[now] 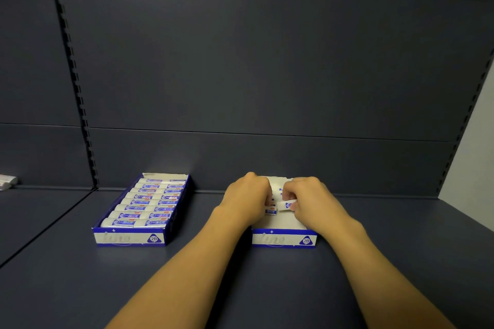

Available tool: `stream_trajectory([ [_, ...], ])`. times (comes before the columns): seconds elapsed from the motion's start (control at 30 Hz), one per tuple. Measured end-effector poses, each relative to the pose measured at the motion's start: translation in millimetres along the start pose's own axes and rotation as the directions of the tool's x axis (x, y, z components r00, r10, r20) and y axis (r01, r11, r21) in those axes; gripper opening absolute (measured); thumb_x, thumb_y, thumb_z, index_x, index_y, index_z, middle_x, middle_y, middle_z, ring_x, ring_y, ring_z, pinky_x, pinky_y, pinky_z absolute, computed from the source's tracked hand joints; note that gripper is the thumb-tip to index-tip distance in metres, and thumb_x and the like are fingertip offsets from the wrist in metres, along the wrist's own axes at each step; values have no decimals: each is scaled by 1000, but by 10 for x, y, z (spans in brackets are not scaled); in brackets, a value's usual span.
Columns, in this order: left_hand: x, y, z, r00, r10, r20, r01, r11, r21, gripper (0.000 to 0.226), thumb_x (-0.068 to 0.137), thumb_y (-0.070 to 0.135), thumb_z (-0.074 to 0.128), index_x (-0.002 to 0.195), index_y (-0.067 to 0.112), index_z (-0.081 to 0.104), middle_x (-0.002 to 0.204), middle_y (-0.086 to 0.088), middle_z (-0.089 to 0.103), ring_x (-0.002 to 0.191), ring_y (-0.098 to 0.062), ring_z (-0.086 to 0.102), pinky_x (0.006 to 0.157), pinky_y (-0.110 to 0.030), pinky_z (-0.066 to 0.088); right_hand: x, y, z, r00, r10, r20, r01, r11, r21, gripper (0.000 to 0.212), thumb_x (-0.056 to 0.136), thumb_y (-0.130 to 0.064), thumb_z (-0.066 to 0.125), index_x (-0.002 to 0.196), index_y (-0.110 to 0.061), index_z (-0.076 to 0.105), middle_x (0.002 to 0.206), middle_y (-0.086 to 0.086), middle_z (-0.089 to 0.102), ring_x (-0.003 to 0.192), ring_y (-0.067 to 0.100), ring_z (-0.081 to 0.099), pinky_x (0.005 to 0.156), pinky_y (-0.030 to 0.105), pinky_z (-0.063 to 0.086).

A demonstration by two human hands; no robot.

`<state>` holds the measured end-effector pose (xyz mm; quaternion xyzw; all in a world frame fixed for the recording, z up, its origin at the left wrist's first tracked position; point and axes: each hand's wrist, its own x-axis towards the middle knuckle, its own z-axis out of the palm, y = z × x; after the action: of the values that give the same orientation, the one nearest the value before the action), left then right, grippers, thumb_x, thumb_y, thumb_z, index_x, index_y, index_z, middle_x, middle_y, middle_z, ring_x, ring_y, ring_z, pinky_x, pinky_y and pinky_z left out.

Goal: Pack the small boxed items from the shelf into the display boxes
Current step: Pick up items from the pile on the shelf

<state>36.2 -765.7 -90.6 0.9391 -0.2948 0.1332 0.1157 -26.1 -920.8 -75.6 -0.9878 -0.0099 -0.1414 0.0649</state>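
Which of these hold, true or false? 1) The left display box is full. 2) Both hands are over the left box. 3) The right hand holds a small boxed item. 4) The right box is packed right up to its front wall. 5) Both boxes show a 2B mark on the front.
1) The left display box is full of small boxed items: true.
2) Both hands are over the left box: false. The left hand and right hand are over the right display box.
3) The right hand holds a small boxed item: true.
4) The right box is packed to its front wall: false, its front part shows bare floor.
5) Both fronts show 2B: true.
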Motion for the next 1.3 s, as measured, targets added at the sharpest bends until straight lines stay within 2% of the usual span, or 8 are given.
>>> stream_trajectory([
  [0.17,-6,-19,-8,1000,-3,11,4,1000,-8,22,89,12,69,111,13,74,111,-8,67,90,-26,67,83,-40,61,53,13,38,1000,24,15,-24,1000,-12,17,91,-12,69,101,-25,66,111,0,64,83,14,52,54,14,33],
  [0.3,-7,-10,11,1000,-3,1,3,1000,0,22,90,12,69,112,14,73,111,-8,67,91,-25,67,84,-39,60,90,7,54,1000,19,18,-17,998,-63,17,90,-13,69,98,-27,64,109,1,64,83,14,54,67,22,49],
  [0.43,-13,-5,13,1000,-1,-9,1,1000,10,22,90,13,68,112,15,73,112,-8,67,91,-25,67,83,-39,60,112,40,87,1000,11,15,-10,997,-83,19,89,-15,71,105,-26,71,110,0,66,81,14,56,65,21,45],
  [0.6,-33,5,18,1000,13,-17,-13,1000,22,21,91,16,68,112,15,73,112,-7,68,92,-24,68,83,-37,60,122,34,106,1000,19,5,-19,995,-99,21,90,-22,73,111,-23,75,115,2,69,94,18,67,76,26,54],
  [0.97,-34,24,19,999,3,-36,0,997,83,21,91,15,66,111,15,74,112,-8,67,91,-26,67,80,-36,58,174,17,170,999,36,13,-34,988,-149,24,92,-24,71,114,-17,72,114,6,68,92,20,67,70,24,47],
  [1.1,-19,36,15,999,-2,-35,6,995,97,21,90,16,68,110,15,73,113,-9,64,91,-26,65,76,-33,53,179,15,199,1000,26,11,-24,986,-165,29,92,-27,71,118,-15,69,116,8,67,93,21,66,68,23,45],
  [1.2,-20,53,-1,1000,-10,-20,12,997,82,22,90,17,69,111,15,73,113,-9,65,93,-25,64,75,-30,49,163,1,188,1000,16,16,-13,985,-173,26,93,-25,69,117,-13,69,114,9,67,92,21,66,69,24,45],
  [1.3,-53,88,-35,1000,-11,-4,12,995,98,21,90,20,70,110,15,75,111,-9,66,92,-24,65,76,-30,52,129,-18,129,999,-5,34,11,984,-180,21,94,-21,67,114,-14,71,113,9,67,93,23,65,72,26,48],
])
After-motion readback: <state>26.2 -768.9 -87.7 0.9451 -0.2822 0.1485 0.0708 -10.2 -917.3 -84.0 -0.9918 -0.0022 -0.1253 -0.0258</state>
